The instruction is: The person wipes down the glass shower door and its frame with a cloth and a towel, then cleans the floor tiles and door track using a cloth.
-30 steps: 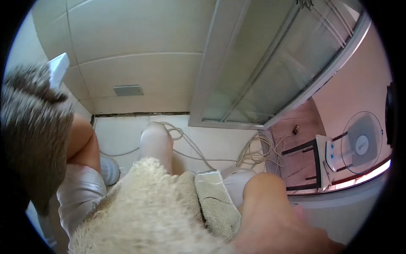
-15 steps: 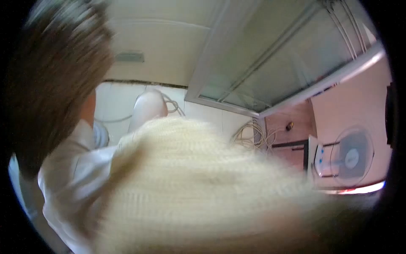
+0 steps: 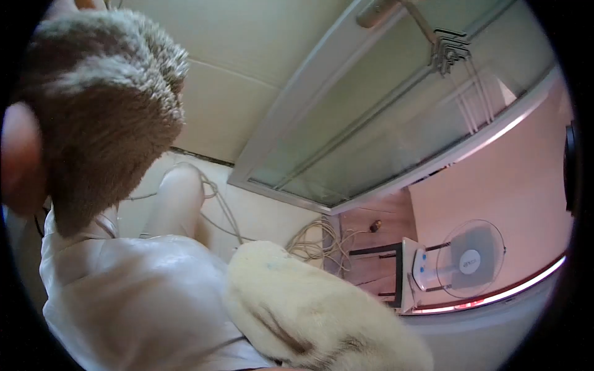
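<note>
At the left edge my left hand [image 3: 21, 157] has a blurred finger or thumb against a brown plush piece [image 3: 111, 105], with more skin showing at the top left. The hand is closed on this piece, which hangs over my white-clad lap [image 3: 136, 297]. A cream plush piece [image 3: 309, 303] with dark creases lies at the bottom centre, beside the white clothing. Only a thin skin-coloured sliver shows at the bottom edge below it; the fingers of my right hand are hidden.
A framed glass door [image 3: 346, 123] with metal hooks [image 3: 450, 52] stands ahead. Coiled beige cable [image 3: 312, 241] lies on the pale floor tiles [image 3: 247, 213]. To the right, a fan [image 3: 469, 260] is by a black-legged stool [image 3: 408, 275]. A tiled wall [image 3: 229, 86] rises beyond.
The brown piece has risen and turned, and fingers now show beside it. The cream piece has shifted down and right, uncovering the white clothing. The view has swung, showing the door's hooks.
</note>
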The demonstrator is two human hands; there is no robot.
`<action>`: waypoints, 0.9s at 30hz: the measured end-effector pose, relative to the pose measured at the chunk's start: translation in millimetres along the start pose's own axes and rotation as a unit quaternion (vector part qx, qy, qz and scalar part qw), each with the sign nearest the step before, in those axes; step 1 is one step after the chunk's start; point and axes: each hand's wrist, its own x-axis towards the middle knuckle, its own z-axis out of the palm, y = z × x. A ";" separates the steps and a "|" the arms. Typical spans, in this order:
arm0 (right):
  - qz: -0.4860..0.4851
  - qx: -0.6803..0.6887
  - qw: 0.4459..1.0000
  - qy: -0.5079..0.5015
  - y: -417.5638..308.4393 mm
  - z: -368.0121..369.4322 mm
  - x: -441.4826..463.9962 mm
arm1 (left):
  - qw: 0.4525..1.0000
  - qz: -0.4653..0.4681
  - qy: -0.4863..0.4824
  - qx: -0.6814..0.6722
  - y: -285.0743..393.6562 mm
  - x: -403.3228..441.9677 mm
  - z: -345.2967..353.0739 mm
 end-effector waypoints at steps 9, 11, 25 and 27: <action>0.133 -0.143 0.980 0.046 56.9 -3.8 79.8 | 0.973 -0.221 -0.070 0.013 -86.8 70.7 30.8; 0.108 -0.161 0.981 0.010 61.4 -4.2 112.2 | 0.939 -0.304 -0.157 0.026 -106.0 94.4 53.8; 0.213 -0.294 0.923 0.124 165.8 -137.5 110.3 | 0.818 -0.137 0.183 0.528 -144.0 178.6 -69.6; 0.175 -0.266 0.930 0.186 187.2 -150.4 161.5 | 0.805 -0.179 0.216 0.523 -126.5 207.3 -72.3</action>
